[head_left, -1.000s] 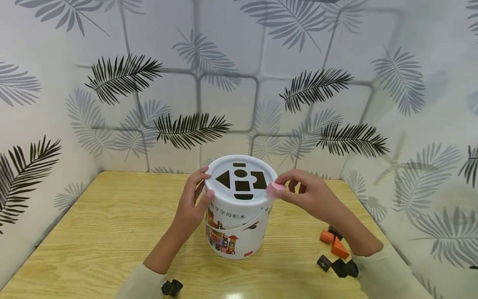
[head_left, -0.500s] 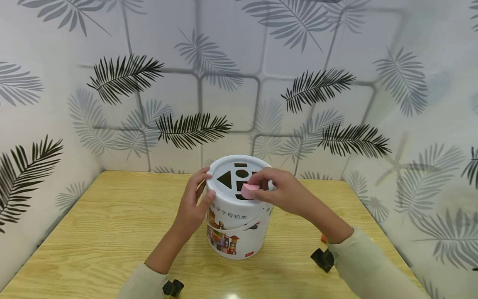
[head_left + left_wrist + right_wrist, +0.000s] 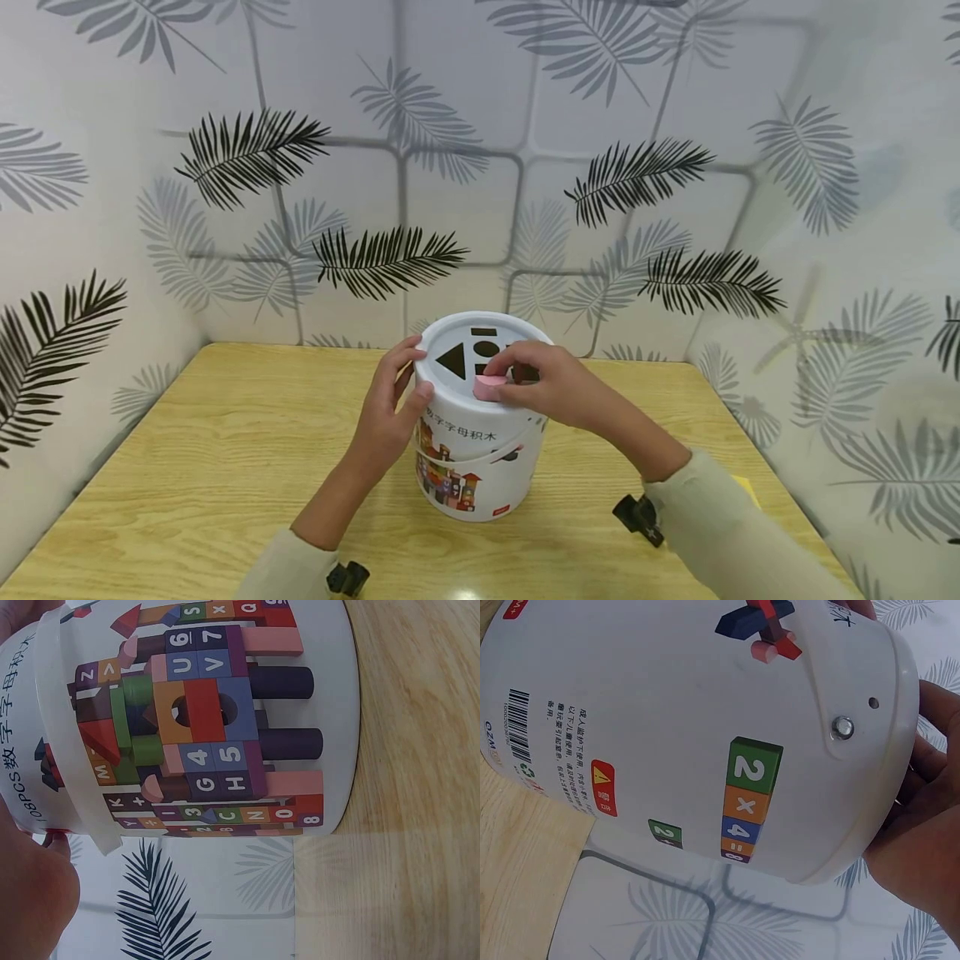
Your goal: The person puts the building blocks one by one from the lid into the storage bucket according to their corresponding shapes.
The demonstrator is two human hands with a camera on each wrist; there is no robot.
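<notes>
A white bucket (image 3: pixel 480 454) printed with pictures of letter and number blocks stands upright on the table. Its white lid (image 3: pixel 452 387) has cut-out holes, among them a triangle and a circle. My left hand (image 3: pixel 386 408) grips the bucket's left side at the lid's rim, thumb in front and fingers behind. Between thumb and fingertips of my right hand (image 3: pixel 558 383) is a pink block (image 3: pixel 488 387) with a curved side, held low over the front slot, which it covers. Other holes on the right are partly hidden by that hand. The right wrist view shows the bucket's handle rivet (image 3: pixel 843 728).
The bucket rests on a light wooden table (image 3: pixel 262 433) with a leaf-patterned wall covering (image 3: pixel 450 208) behind and beside it. A yellow piece (image 3: pixel 748 490) peeks out past the right sleeve (image 3: pixel 738 525). A dark wrist camera (image 3: pixel 633 512) sits by that sleeve.
My right hand has carried the pink block leftward from the lid's right rim to the front slot. Its sleeve now covers the orange and dark blocks. My left hand keeps its grip.
</notes>
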